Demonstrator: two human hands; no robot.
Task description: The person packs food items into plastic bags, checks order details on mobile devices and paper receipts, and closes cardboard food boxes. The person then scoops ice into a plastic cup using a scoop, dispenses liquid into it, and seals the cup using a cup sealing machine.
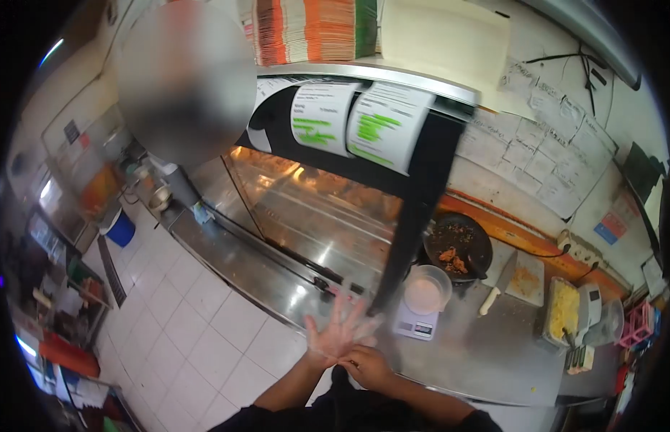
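Head view: clear glove on the left hand

The left hand is open, with the fingers spread and the palm turned up, and the thin glove lies around it, a little blurred. The right hand is closed at the left wrist, where its fingers pinch the edge of the glove. Both hands are at the near edge of the metal surface. Near them, to the right, a scale carries a plastic tub. Beyond this tub stands a black pan with food.
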